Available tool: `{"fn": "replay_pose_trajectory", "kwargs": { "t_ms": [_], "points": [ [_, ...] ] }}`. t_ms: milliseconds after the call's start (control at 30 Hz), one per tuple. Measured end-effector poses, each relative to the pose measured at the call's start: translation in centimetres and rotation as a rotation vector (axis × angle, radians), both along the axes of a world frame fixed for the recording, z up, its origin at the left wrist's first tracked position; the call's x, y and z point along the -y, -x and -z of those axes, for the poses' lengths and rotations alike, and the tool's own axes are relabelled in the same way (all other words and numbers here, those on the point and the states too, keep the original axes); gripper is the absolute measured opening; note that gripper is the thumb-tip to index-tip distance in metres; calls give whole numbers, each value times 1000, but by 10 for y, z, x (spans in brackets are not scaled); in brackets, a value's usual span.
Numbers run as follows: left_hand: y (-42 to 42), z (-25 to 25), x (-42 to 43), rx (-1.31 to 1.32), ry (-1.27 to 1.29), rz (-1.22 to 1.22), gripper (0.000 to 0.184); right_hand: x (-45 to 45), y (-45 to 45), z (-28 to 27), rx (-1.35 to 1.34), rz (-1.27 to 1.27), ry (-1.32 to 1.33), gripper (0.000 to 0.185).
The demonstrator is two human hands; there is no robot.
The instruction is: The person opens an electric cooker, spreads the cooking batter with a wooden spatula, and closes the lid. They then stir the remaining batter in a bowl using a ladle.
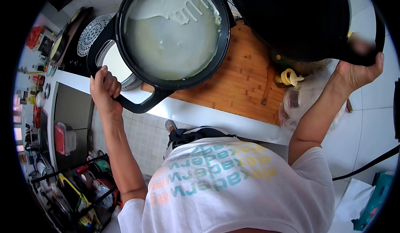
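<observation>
Over the bench (200, 115), left hand (106, 91) curled round pan handle (146, 104), right hand (359, 75) gripping lid handle (380, 28); tilt slowly so pale batter (166, 45) evens.

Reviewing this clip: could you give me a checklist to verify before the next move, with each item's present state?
1. Left hand gripping the black looped handle of the round black pan: ok.
2. Right hand in contact with the broad black lid at its edge: ok.
3. Lid open, leaving the pan's interior in view: ok.
4. Glossy whitish liquid spread evenly: not ok; opaque, finger-like streaks show at the far side.
5. Pan level: cannot tell from this one view.
6. Pan heated: cannot tell.
</observation>
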State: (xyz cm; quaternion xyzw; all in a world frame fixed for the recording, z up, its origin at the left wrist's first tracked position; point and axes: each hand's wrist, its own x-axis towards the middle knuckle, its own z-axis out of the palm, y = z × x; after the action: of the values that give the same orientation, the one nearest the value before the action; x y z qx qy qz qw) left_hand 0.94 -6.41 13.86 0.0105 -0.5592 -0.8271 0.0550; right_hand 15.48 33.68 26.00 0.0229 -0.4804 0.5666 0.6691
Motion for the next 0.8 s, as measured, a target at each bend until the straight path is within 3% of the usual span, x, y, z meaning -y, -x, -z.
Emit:
{"fn": "replay_pose_trajectory", "kwargs": {
  "t_ms": [267,800],
  "points": [
    [4,12,2,-21,-28,47,17,10,-8,-5,-45,54,-6,22],
    [12,27,6,0,-128,59,11,39,-29,-35,-54,11,-53,25]
  ]
}}
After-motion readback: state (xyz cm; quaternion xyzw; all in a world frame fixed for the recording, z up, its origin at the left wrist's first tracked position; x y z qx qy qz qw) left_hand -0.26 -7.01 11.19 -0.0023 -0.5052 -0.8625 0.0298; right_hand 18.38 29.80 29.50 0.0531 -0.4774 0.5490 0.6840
